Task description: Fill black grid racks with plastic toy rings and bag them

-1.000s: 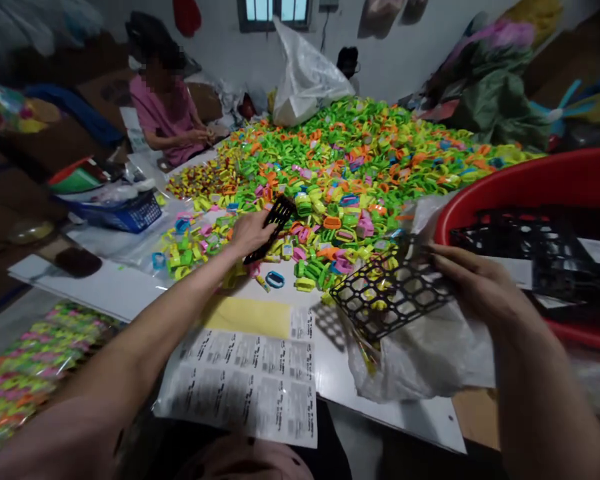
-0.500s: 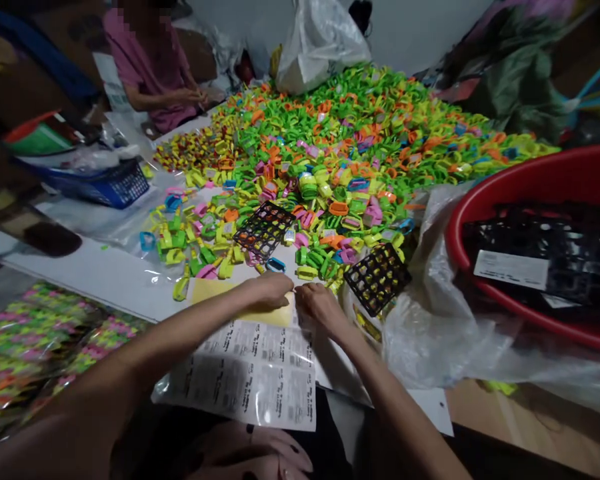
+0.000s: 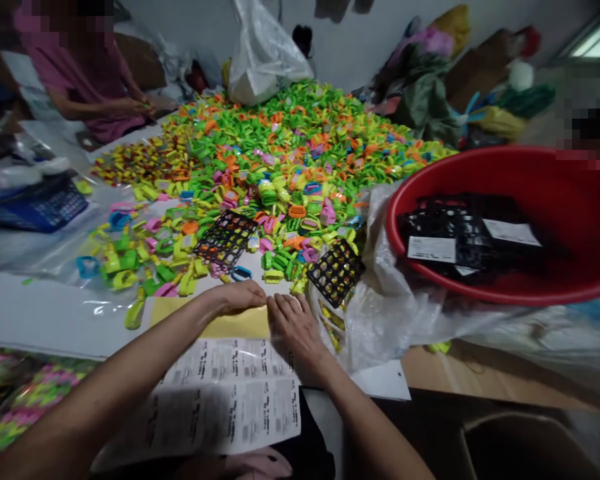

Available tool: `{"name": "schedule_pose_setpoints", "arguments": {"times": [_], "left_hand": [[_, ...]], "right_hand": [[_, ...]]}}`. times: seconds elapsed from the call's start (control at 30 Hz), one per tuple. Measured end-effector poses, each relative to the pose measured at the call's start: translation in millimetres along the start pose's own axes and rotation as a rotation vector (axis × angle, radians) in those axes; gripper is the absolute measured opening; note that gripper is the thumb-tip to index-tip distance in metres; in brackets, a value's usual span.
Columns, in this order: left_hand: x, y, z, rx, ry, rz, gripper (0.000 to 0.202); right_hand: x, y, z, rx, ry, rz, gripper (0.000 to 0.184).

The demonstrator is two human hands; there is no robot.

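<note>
Your hands lie palm down side by side, fingertips almost meeting, on the edge of a yellow backing sheet; you can't tell whether they pinch it or only press on it. Just below them, toward you, is a printed label sheet, overlapping the yellow one on the white surface.

Just ahead of your hands, a black plastic grid lies on scattered plastic shapes, part of a large multicoloured pile. Ahead and to your right, a second black grid sits tilted against a clear plastic bag. Further right, a red basin holds more black grids with white labels. Well ahead and to your left, a co-worker in a pink top works with both hands held together at the pile's edge.
</note>
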State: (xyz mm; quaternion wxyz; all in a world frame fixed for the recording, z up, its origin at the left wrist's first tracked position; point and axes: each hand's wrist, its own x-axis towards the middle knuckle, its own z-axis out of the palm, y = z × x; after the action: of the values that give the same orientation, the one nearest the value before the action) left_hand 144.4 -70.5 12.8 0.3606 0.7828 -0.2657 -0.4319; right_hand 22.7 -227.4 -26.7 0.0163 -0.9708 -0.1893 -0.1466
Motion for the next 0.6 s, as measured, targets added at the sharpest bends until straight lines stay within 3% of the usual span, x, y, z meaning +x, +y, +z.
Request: {"name": "schedule_pose_setpoints", "arguments": {"times": [0.13,0.23,0.37,0.47,0.6], "left_hand": [[7,10,6.4,-0.016,-0.043,0.032,0.033],[13,18,10.2,0.044,-0.063,0.069,0.031],[20,33,9.6,0.148,-0.191,0.159,0.028],[24,47,9.0,0.215,-0.298,0.180,0.024],[25,62,10.5,0.324,-0.392,0.205,0.018]], "right_hand": [[-13,14,-3,0.029,0.191,-0.056,0.033],[-24,23,-16,0.129,0.253,-0.107,0.024],[-43,28,-35,0.212,0.368,-0.052,0.025],[-52,26,-53,0.175,0.367,-0.090,0.028],[-54,25,-79,0.093,0.313,-0.269,0.027]]}}
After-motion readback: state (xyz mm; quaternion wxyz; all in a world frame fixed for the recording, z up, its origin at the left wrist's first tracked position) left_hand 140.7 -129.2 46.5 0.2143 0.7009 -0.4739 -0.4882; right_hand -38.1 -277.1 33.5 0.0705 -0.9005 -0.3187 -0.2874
